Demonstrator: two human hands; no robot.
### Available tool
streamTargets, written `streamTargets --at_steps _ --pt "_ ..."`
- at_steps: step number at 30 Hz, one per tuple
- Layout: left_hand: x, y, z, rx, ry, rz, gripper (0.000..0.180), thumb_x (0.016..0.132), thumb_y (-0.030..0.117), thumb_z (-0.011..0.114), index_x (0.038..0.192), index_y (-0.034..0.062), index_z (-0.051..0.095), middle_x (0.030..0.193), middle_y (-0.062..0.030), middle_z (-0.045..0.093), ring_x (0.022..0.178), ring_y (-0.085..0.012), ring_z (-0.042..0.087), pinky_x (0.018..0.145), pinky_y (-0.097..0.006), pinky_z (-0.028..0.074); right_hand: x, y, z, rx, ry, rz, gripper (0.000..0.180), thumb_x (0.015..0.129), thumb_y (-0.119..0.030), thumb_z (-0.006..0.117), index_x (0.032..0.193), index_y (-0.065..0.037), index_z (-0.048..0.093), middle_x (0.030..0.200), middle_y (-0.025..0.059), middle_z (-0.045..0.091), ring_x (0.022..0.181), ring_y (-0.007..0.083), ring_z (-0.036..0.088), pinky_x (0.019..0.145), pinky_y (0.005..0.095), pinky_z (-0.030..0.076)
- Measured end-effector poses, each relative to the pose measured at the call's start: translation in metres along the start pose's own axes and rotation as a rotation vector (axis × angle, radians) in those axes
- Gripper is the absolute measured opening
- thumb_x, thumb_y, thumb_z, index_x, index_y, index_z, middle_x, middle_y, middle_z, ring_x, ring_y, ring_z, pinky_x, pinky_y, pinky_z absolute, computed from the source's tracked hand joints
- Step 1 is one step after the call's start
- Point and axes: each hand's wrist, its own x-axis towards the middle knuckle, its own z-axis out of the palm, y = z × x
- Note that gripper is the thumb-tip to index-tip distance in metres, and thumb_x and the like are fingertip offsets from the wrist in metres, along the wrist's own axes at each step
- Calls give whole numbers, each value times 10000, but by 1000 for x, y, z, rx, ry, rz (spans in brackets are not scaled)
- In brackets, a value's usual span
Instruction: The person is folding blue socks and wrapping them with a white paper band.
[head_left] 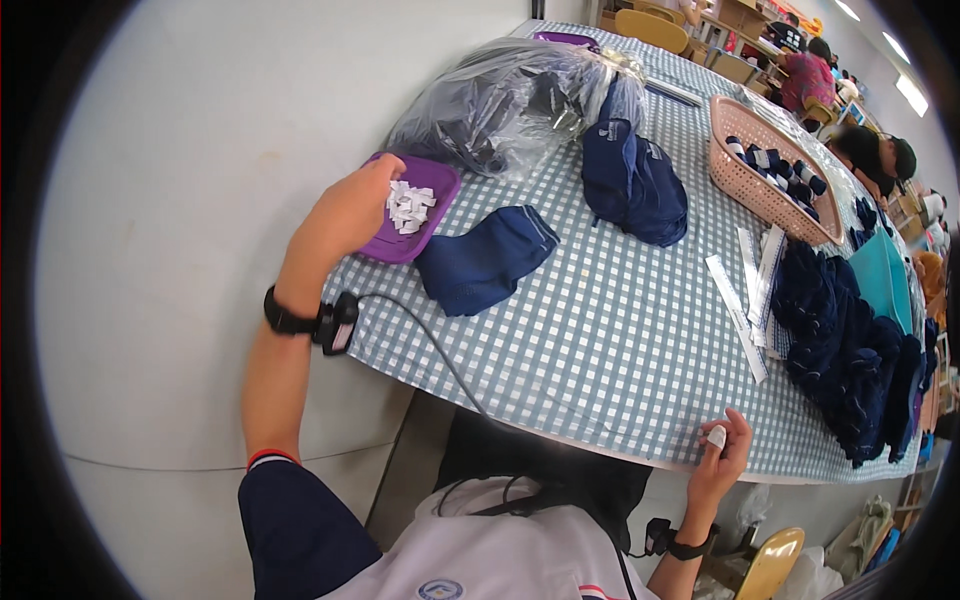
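My left hand (348, 208) is closed at the left rim of a small purple tray (438, 205), its fingertips partly hidden. White paper labels (409, 207) lie heaped inside the tray. Beside it, a folded navy knit piece (487, 262) rests on the checked tablecloth. Over at the table's front edge, my right hand (722, 455) has its fingers loosely apart and holds nothing. A white covering (717, 436) wraps one of its digits.
A clear plastic bag (490, 105) of dark goods stands behind the tray, next to navy pouches (630, 185). To the right are a pink basket (765, 190) of navy rolls, white rulers (735, 318), a navy cloth pile (840, 345) and a turquoise bin (882, 280). A cable (440, 345) trails from my left wrist.
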Motion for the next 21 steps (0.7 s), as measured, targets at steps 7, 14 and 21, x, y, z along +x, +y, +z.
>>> streamTargets --at_steps 7,14,21 --pt "-127 162 -30 -1054 -538 806 304 1006 107 485 1225 0 667 1262 -140 690 1163 -298 646 1020 -387 487 -7 7 -6 -176 65 -15 268 1012 -49 551 1275 1 573 897 50 631 773 104 570 684 239 463" --pt "-133 222 -7 -1429 -478 1156 545 974 53 480 1506 -53 437 1307 -151 651 999 -270 652 888 -343 521 -3 9 4 -145 111 -22 248 1020 -82 564 1253 2 586 897 52 634 763 109 570 688 250 463" --pt "-99 200 -10 -1307 -476 1158 560 972 115 516 1496 -69 442 1354 -177 631 1058 -279 655 888 -336 523 -10 29 -3 -402 131 -120 288 1029 -198 605 1211 25 590 851 55 639 771 129 620 705 265 500"
